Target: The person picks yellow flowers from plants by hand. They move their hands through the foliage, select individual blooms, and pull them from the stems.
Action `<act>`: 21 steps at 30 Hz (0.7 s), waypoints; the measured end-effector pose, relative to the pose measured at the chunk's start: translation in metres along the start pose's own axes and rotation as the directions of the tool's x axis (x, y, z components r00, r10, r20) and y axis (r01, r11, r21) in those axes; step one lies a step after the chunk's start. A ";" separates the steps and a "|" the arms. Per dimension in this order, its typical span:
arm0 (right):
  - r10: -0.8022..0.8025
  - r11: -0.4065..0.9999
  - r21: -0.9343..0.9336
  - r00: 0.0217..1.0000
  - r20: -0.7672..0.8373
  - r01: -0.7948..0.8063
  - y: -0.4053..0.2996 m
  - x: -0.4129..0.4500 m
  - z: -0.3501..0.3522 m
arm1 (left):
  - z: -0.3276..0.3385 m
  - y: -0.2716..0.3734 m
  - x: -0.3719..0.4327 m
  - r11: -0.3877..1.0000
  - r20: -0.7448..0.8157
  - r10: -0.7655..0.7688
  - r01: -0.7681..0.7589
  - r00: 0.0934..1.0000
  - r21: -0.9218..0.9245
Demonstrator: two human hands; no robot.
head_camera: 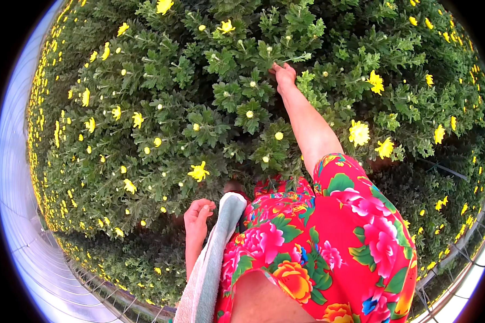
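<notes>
My right hand (285,76) reaches forward among leafy chrysanthemum plants (222,95). Its fingertips are pinched at the stem of a pale green chrysanthemum shoot (301,57), which points out to the right; the leaves partly hide the fingertips. Close by stand round, pale buds, such as a chrysanthemum bud (253,84) just below and to the left. My left hand (198,214) is held near my body, fingers loosely curled and thumb against them. Whether anything small lies inside it I cannot tell. A light towel (222,238) hangs beside that hand.
Dense plants with open yellow flowers (359,133) and buds surround me, with another yellow bloom (198,171) ahead of my left hand. Darker gaps run between the rows. Curved ribs and pale sheeting (52,278) of a greenhouse show at the lower left rim.
</notes>
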State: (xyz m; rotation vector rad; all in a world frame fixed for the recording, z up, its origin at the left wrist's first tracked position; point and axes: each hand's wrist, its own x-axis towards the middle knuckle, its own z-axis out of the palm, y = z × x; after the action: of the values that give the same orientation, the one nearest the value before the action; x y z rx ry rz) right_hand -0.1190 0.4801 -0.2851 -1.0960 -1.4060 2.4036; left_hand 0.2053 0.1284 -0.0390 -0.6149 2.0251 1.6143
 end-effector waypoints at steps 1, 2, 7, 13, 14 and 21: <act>0.042 0.998 -0.048 0.999 0.020 -0.041 -0.002 -0.003 -0.005 | 0.000 -0.002 0.000 1.000 0.025 -0.015 0.015 1.000 0.002; 0.093 0.993 -0.071 0.995 0.030 -0.091 -0.004 -0.003 -0.007 | 0.003 -0.001 -0.001 1.000 0.041 -0.023 0.023 0.999 0.016; 0.123 0.978 -0.166 0.991 -0.049 -0.130 -0.014 -0.001 -0.017 | 0.010 0.001 0.003 0.993 0.105 -0.077 0.067 0.991 0.095; -0.120 0.980 0.108 0.930 -0.348 0.167 -0.045 0.004 -0.048 | 0.001 -0.017 0.000 0.984 0.083 -0.109 0.095 0.991 0.153; -0.069 0.958 0.228 0.913 -0.402 0.173 -0.060 0.007 -0.047 | 0.001 -0.016 -0.003 0.983 0.077 -0.106 0.094 0.991 0.155; -0.263 0.960 -0.202 0.873 -0.412 0.194 -0.100 0.091 -0.076 | 0.008 -0.014 -0.001 0.968 0.086 -0.158 0.137 0.984 0.210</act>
State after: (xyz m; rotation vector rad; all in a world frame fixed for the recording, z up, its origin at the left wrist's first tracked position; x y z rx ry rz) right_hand -0.1571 0.6304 -0.2736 -1.3147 -1.4766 1.7659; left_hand 0.2153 0.1329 -0.0511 -0.5798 1.9871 1.3066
